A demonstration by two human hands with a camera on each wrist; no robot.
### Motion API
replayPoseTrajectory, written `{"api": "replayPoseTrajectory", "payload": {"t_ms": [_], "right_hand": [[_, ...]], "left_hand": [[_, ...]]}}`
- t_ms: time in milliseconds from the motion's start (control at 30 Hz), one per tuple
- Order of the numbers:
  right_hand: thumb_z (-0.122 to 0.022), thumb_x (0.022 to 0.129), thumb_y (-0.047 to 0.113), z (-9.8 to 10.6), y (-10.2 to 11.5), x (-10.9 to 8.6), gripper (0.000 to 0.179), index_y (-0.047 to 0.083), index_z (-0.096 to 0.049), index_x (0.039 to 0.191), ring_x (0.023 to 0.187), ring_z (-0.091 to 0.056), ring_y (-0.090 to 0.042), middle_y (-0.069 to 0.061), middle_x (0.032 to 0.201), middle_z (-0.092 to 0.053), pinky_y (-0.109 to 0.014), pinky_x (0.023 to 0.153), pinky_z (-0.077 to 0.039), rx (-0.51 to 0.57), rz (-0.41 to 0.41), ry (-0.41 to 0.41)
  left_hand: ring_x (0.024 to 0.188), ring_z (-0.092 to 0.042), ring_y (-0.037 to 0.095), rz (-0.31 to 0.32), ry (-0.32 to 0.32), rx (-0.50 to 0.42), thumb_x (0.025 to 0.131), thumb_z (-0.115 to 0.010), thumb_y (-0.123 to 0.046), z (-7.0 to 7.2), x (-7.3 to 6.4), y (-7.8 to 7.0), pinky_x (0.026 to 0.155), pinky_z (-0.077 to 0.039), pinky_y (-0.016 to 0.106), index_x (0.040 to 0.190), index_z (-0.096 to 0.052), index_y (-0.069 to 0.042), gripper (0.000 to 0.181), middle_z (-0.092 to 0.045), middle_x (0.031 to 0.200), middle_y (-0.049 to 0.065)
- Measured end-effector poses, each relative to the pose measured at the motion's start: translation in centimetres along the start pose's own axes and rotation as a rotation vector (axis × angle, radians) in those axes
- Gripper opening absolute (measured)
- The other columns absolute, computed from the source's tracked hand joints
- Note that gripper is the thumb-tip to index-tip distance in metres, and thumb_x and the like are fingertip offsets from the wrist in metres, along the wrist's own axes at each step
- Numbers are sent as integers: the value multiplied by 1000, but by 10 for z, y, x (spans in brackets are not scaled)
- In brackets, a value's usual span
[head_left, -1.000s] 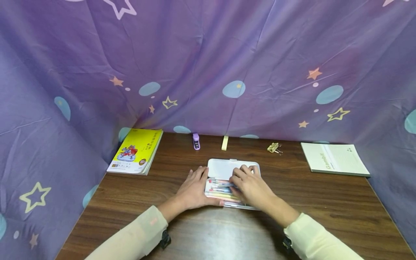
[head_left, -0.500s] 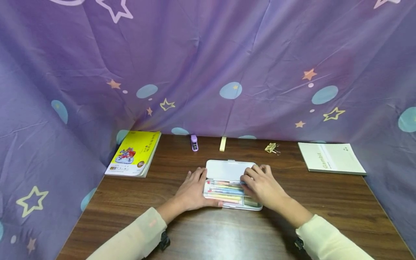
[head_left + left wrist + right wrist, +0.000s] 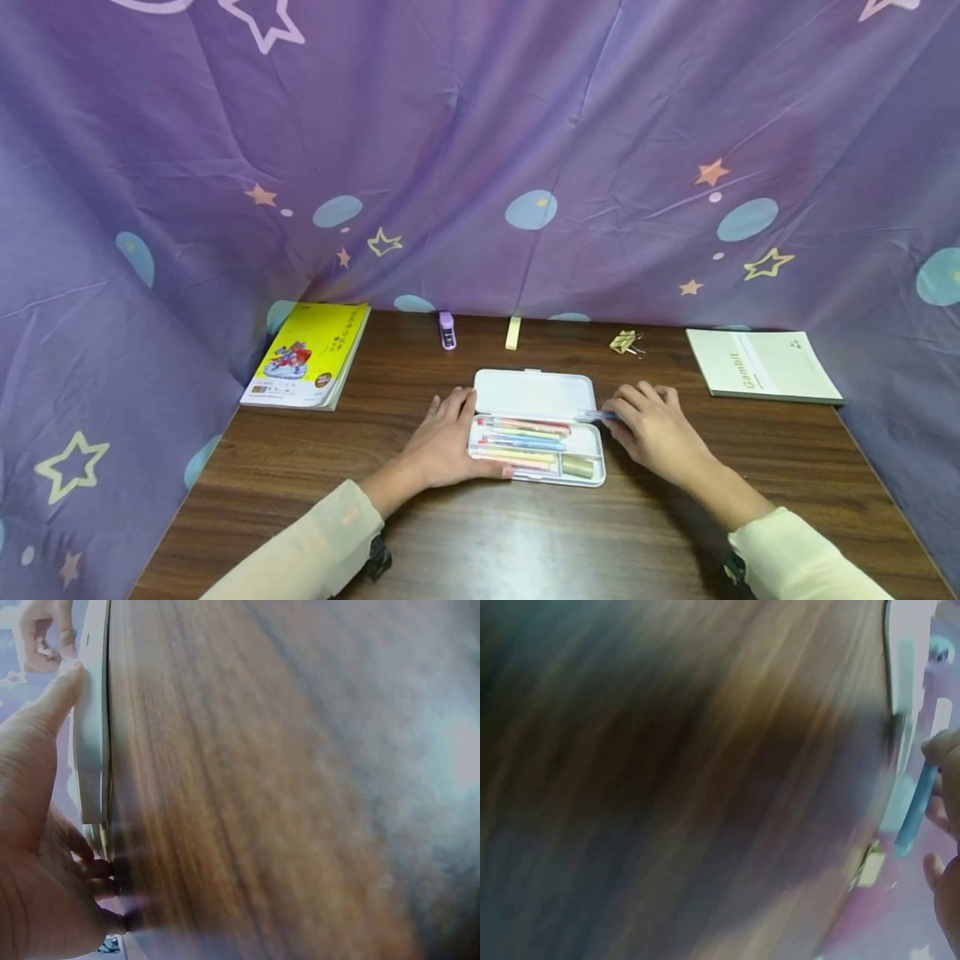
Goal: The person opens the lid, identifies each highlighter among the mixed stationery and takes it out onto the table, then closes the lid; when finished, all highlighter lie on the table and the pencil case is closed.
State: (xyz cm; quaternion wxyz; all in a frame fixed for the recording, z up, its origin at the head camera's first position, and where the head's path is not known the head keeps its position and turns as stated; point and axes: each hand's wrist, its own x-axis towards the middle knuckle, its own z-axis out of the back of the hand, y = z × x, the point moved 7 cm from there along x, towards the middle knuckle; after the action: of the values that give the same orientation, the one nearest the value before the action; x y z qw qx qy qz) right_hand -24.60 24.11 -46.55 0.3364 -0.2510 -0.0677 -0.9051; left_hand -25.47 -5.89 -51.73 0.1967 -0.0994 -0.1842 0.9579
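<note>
A white pencil case (image 3: 532,392) lies with its lid folded back on the wooden table. Several pens (image 3: 525,440) in red, yellow and blue lie in its tray, beside an olive-coloured block (image 3: 577,467) at the front right. My left hand (image 3: 447,442) holds the case's left end, thumb along the front side and fingers at the left edge. Just right of the case, my right hand (image 3: 652,429) pinches a blue pen (image 3: 917,802) with a pale end. The pen's tip overlaps the case's right hinge side in the head view.
Along the back stand a purple stapler (image 3: 447,331), a pale yellow stick (image 3: 513,332) and a gold binder clip (image 3: 624,342). A yellow book (image 3: 307,354) lies at the left, a white notebook (image 3: 765,367) at the right. A purple curtain (image 3: 450,150) encloses the table.
My right hand has moved right, out of the case's tray, carrying the blue pen. The tray's contents are now uncovered. My left hand stays on the case.
</note>
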Motion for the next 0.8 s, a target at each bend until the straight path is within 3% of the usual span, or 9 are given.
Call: {"api": "replayPoseTrajectory", "payload": {"t_ms": [367,800], "right_hand": [[-93,84,7,0,-44,-34,24,13,-77,102,94,-63,-28,-1,100,-70,-56,77,-44,-3,-124,-7],[-87,86,3,-7,-56,-48,20,10,-78,102,94,-64,-31,-4,99,-69,-55,73,-46,-20,-124,6]], "left_hand": [[174,-17,35,3,5,-2,80,-65,-98,-1,0,1,143,-12,54,177,-15,-4,145,-20,185,16],[174,-16,35,15,20,-13,81,-68,-95,-1,-1,0,143,-11,54,177,-14,-4,144,-18,185,17]]}}
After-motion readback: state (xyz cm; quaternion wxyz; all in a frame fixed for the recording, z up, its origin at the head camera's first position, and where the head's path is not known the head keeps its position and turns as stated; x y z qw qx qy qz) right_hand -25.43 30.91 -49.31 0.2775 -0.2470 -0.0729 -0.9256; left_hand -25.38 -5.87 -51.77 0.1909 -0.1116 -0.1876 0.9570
